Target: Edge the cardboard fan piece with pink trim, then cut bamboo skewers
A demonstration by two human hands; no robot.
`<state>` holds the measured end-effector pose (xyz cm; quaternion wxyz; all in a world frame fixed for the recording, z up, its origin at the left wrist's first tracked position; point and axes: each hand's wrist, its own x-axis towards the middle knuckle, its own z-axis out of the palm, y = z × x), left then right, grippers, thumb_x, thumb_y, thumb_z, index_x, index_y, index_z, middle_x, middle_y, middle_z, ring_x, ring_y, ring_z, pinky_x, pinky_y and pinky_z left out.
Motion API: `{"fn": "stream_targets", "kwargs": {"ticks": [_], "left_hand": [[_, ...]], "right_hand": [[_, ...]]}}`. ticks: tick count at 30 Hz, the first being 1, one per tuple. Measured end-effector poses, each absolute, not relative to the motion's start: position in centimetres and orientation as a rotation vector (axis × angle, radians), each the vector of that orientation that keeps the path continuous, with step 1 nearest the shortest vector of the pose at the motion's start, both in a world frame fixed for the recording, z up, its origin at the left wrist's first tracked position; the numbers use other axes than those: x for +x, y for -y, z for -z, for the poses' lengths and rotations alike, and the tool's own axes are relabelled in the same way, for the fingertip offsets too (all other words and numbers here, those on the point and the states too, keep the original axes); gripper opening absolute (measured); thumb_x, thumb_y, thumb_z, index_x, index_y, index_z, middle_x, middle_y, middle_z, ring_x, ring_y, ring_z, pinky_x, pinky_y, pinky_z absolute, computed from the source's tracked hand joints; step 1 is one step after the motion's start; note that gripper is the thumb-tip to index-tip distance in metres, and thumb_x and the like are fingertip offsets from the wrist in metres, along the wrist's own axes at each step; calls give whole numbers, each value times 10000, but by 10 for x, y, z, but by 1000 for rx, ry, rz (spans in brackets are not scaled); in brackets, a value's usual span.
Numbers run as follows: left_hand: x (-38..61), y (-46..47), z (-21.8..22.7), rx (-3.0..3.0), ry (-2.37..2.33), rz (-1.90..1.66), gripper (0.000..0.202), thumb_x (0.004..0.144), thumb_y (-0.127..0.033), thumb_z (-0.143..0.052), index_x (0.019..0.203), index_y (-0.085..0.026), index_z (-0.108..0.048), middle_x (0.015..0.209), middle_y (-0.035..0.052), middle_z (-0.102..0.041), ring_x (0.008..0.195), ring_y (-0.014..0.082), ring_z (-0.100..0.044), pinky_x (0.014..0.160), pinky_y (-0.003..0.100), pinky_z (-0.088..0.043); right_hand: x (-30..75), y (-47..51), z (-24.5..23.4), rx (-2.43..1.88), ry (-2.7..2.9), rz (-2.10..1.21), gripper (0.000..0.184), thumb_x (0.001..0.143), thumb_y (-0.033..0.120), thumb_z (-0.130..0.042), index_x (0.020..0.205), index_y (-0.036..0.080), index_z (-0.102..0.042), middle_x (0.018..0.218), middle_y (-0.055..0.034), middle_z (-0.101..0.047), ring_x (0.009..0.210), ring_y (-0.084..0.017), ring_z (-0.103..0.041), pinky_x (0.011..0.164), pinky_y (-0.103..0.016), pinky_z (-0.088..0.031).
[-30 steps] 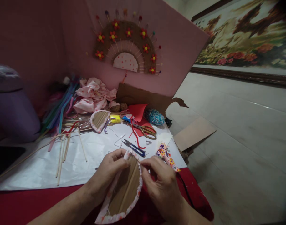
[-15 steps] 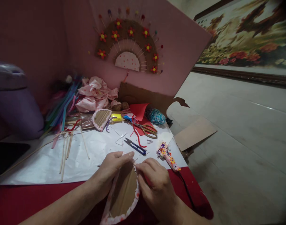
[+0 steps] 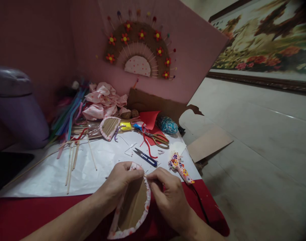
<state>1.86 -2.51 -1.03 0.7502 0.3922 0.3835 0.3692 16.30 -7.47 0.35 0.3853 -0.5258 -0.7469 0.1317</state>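
Observation:
A cardboard half-circle [image 3: 134, 204] edged with pink dotted fabric stands tilted between my hands, its bare brown side facing me. My left hand [image 3: 123, 179] grips its upper end, thumb on the near face. At the top of the curved side, my right hand [image 3: 166, 192] pinches the folded fabric edge between thumb and fingers. A small pale bit shows at those fingertips, too small to name. Just beyond my hands lie blue thread snips [image 3: 145, 157]. A glue gun wrapped in flowered cloth [image 3: 180, 167] rests to the right.
Scissors [image 3: 158, 139], red paper [image 3: 149, 118] and a blue yarn ball [image 3: 168, 125] lie farther back. Another fabric-edged piece [image 3: 110, 128] is near crumpled pink fabric [image 3: 102, 100]. Thin sticks [image 3: 72, 160] lie left. A pink board with a decorated arch [image 3: 140, 43] stands behind.
My right fingers have shifted slightly along the fabric edge towards my left thumb. More of the pink fabric at the piece's top end shows now. The view has moved slightly.

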Motion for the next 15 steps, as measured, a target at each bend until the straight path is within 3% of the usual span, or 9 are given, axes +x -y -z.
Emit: {"fn": "stream_targets", "kwargs": {"ticks": [8,15], "left_hand": [[19,26,13,921,-862,-824,122,657,-220,-635,648,-138,-546,535,-19,-554,478,110,-498,494,221,-353],[16,43,7,810,-935,-845,196,576,-255,-710,680,-142,-587,527,-9,-588,476,127,-525,490,222,-362]], "right_hand": [[170,70,-7,-1347,1779,-613,186,744,25,-431,689,179,-518,644,36,-526,620,-109,-487,588,-213,-375],[169,83,-19,-1356,1835,-655,175,732,36,-444,678,178,-530,622,33,-541,598,-106,-496,565,-201,-384]]}}
